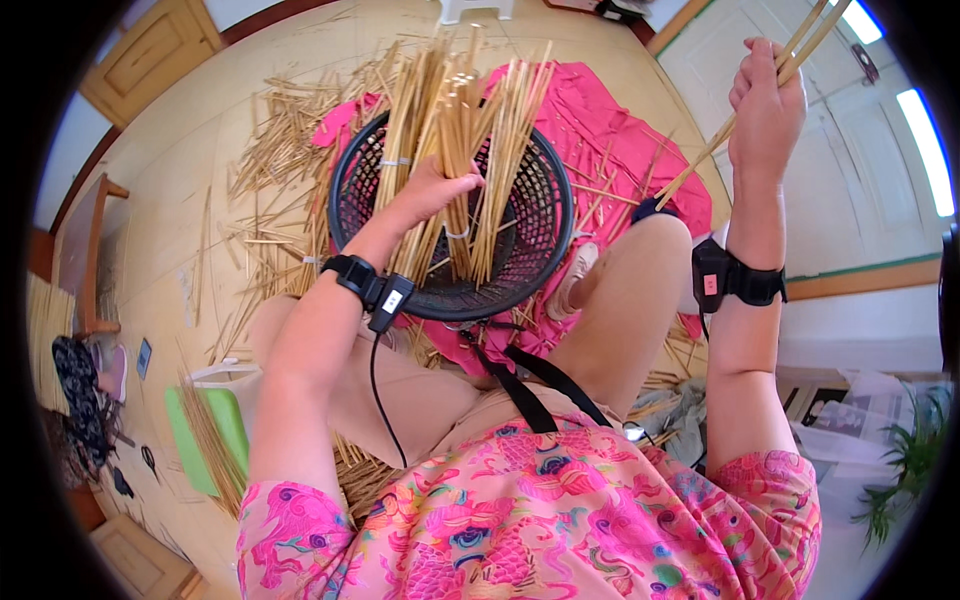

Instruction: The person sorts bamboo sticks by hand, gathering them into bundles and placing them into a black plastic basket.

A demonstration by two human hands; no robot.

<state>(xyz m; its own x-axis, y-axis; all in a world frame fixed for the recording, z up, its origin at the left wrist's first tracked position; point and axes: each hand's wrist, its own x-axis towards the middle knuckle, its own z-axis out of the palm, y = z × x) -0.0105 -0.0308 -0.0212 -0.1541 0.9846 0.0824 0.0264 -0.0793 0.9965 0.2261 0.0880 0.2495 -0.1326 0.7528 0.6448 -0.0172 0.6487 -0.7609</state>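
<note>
My left hand [436,192] is closed around an upright bundle of straw-coloured stalks [459,115] over a dark round plastic basket [541,236]. Other bundles stand in the same basket, one on the left [398,130] with a pale tie and one on the right [512,135]. Raised at the upper right, my right hand [768,108] grips a few long stalks [812,40]. Their lower ends slant down toward my knee. Both wrists wear black straps with small boxes.
Pink cloth [640,130] lies under and behind the basket. Loose stalks [275,140] are scattered over the floor at the left. A green stool [188,435] with stalks on it stands at my left. A leafy plant [905,465] is at the right, below a white door [835,150].
</note>
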